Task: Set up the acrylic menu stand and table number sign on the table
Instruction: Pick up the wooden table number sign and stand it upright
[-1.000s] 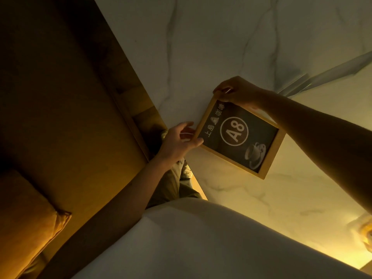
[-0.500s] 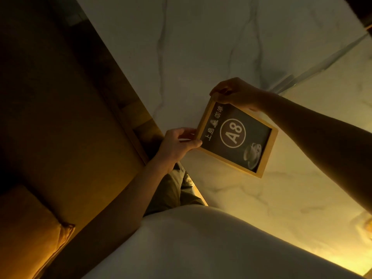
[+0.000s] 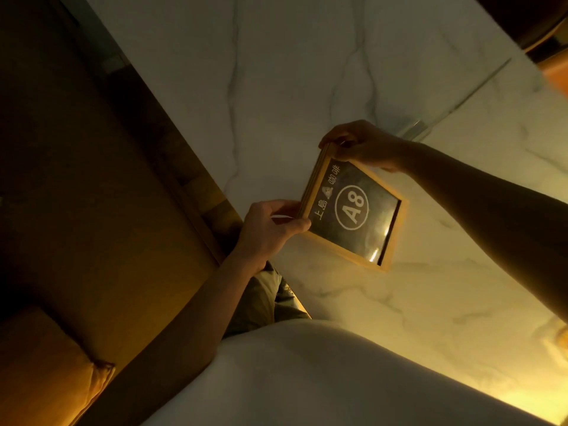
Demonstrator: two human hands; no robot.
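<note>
Table number sign held over the marble table
Left hand and right hand each pinch a frame corner

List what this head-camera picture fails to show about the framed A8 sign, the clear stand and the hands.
- A8 sign: its back and any prop face away; glare blurs the lower picture.
- Clear stand: only a faint edge shows; the right forearm covers its near end.
- Left hand, right hand: fingertips hidden behind the frame.
</note>
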